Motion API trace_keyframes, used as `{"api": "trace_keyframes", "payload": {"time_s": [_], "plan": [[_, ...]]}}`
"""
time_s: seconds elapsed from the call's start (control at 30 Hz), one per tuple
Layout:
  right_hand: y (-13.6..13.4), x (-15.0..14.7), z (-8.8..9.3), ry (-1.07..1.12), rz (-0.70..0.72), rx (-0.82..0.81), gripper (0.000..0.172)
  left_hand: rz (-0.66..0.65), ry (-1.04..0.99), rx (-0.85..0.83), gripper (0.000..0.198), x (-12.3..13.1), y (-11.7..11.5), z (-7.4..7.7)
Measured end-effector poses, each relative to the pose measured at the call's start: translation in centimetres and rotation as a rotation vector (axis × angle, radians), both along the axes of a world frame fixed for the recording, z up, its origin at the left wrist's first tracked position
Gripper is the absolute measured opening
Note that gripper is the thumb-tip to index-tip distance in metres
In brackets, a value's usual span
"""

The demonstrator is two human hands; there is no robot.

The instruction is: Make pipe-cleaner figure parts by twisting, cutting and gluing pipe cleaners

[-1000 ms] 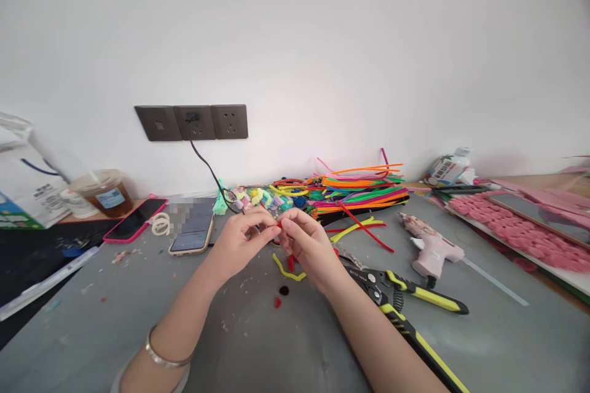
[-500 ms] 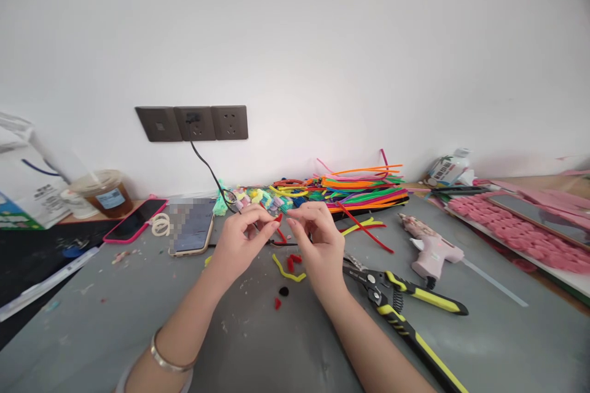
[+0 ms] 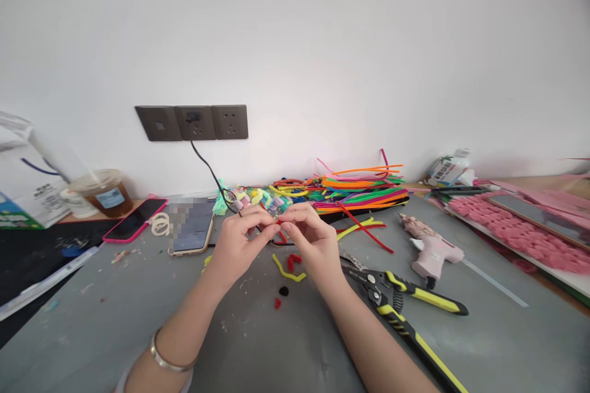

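Between the fingertips of both hands sits a small red piece of pipe cleaner (image 3: 279, 221), mostly covered by the fingers. My left hand (image 3: 244, 245) pinches it from the left, and my right hand (image 3: 313, 242) closes on it from the right, the fingertips nearly meeting. Below the hands lie a bent yellow pipe cleaner (image 3: 288, 271), short red pieces (image 3: 291, 263), a black pompom-like bit (image 3: 283, 291) and a small red scrap (image 3: 277, 303). Yellow-and-black wire strippers (image 3: 387, 288) rest beside my right wrist.
Bundled colourful pipe cleaners (image 3: 364, 191) lie against the wall. A pink glue gun (image 3: 433, 252) is at right, near a pink braided piece (image 3: 525, 227). Two phones, one pink-cased (image 3: 136, 221) and one lit (image 3: 193, 227), and a drink cup (image 3: 106, 193) stand left. A black cord (image 3: 207, 163) hangs from the socket.
My right hand has moved slightly left and its fingertips have closed in on the red piece, which now shows less. My left hand has hardly moved.
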State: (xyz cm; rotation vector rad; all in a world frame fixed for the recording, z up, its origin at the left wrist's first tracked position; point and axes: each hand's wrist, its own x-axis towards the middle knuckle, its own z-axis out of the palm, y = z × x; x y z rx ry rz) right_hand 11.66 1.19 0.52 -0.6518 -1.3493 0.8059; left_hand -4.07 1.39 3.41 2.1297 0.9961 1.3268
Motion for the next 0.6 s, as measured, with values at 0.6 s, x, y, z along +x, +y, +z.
{"api": "trace_keyframes", "payload": {"time_s": [0.6], "plan": [[-0.01,0.43,0.95,-0.075,0.137,-0.124,0.025,0.041,0.063,-0.006,0.021,-0.09,0.2,-0.39]]}}
